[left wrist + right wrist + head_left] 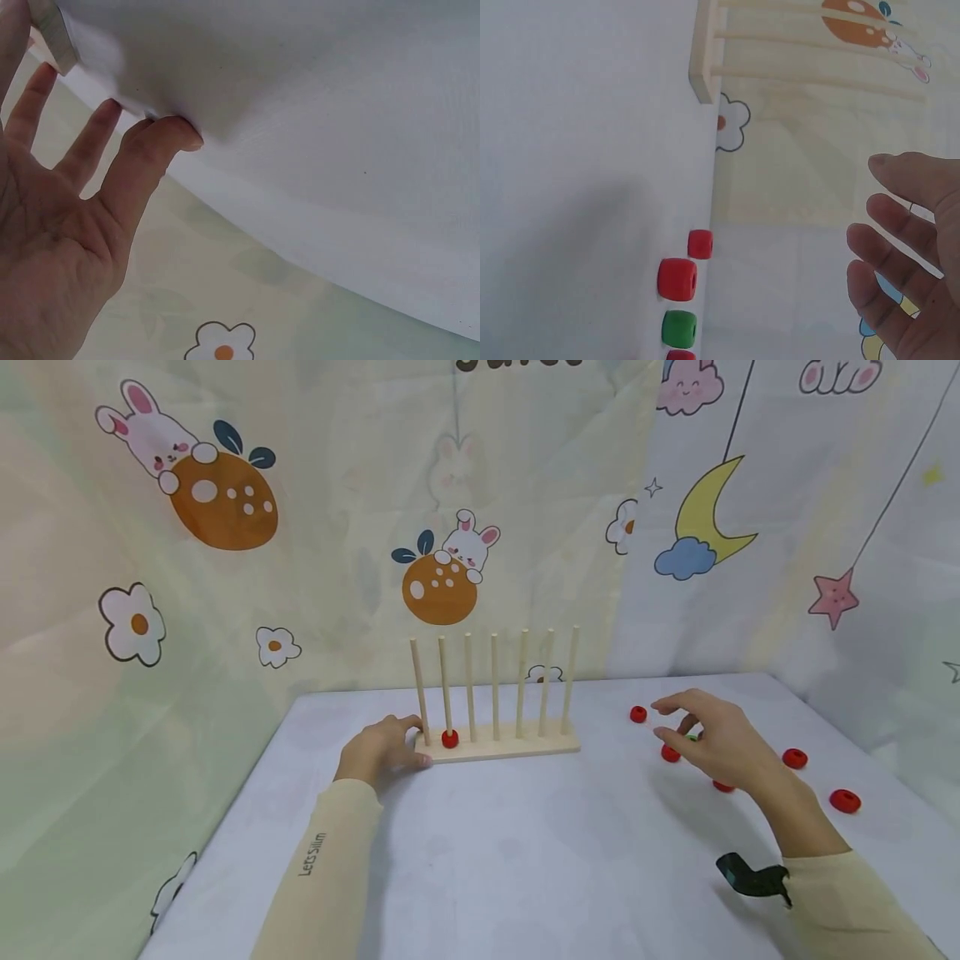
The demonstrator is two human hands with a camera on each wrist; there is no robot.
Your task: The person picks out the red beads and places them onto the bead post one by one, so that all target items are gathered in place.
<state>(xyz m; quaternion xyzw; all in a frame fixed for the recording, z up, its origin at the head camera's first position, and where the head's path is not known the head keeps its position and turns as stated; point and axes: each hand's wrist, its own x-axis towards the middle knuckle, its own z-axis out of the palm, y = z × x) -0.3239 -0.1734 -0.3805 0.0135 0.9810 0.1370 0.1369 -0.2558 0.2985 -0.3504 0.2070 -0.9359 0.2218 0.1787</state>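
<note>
A pale wooden peg stand (504, 747) stands at the back of the table, with a row of several upright rods. One red bead (450, 739) sits at the foot of the second rod from the left. My left hand (381, 750) grips the left end of the stand's base, thumb at the front edge. In the left wrist view only a corner of the base (54, 34) shows at the fingertips. My right hand (712, 739) hovers over loose beads on the right, fingers spread and holding nothing. Beneath it lie a red bead (670, 753) and a partly hidden green bead (679, 329).
Another red bead (638, 714) lies left of the right hand, and two more, a red bead (795, 758) and a red bead (845, 801), lie to its right. A dark strap (753, 877) sticks out at the right cuff. A printed cloth backdrop (337, 568) rises behind the white table (510, 860).
</note>
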